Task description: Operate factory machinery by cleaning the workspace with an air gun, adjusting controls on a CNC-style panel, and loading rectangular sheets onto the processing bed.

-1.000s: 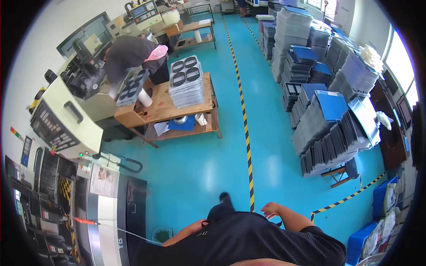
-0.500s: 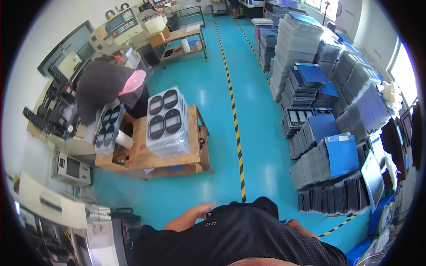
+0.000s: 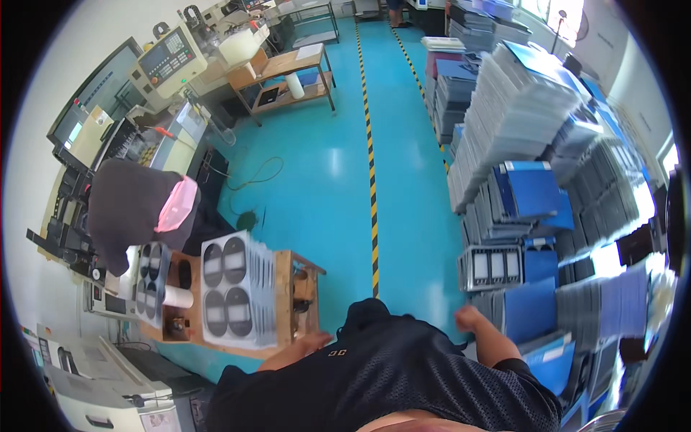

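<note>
My left hand [image 3: 311, 342] hangs low at my left side, close to the right end of a wooden work cart [image 3: 283, 302]. It is partly blurred, and its finger pose is unclear. On that cart stands a stack of clear plastic trays [image 3: 225, 288] with round black inserts. Out to my right, my right hand [image 3: 469, 317] is near the stacked blue and grey trays [image 3: 529, 309]. Its fingers look bent but are smeared by motion. No object shows in either hand.
A person in dark clothing [image 3: 137, 209] leans over a machine at the left, beside another tray [image 3: 150, 281] and a white roll [image 3: 178, 297]. A yellow-black floor line [image 3: 373, 216] runs ahead. Tall tray stacks [image 3: 504, 108] line the right; a hose [image 3: 252, 180] lies on the floor.
I have moved forward, so the cart and the tray stacks are closer. My right hand has swung out from my side. The person at the machine now appears farther left and lower.
</note>
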Tool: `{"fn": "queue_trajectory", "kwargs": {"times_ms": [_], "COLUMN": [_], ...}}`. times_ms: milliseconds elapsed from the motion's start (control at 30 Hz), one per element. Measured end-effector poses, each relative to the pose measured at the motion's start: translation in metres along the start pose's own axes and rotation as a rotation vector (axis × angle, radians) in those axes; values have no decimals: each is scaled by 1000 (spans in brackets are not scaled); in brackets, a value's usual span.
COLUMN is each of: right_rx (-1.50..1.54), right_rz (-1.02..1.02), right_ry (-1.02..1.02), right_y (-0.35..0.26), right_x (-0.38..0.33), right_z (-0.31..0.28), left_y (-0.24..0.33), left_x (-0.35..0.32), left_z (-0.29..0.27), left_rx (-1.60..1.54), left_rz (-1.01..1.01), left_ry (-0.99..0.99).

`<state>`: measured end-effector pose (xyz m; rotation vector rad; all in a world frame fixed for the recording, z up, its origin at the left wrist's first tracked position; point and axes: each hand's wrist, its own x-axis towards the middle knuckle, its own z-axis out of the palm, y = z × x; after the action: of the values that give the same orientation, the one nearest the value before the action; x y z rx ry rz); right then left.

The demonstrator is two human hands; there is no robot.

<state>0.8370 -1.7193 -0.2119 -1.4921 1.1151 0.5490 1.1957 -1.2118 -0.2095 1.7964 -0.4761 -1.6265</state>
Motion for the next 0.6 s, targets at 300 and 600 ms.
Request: {"fn": "queue_trajectory", "kwargs": {"times_ms": [300, 600], "right_rx": [99, -248], "right_rz": [-144, 178], "right_ry": [190, -240], "right_y": [-373, -413], "right_x": [216, 369], "right_z": [-211, -301], "left_y": [168, 595], "left_x": [253, 398], "left_z": [-210, -469], "left_rx": [-25, -189], "left_rz": [134, -34], "left_ry": [76, 507]}}
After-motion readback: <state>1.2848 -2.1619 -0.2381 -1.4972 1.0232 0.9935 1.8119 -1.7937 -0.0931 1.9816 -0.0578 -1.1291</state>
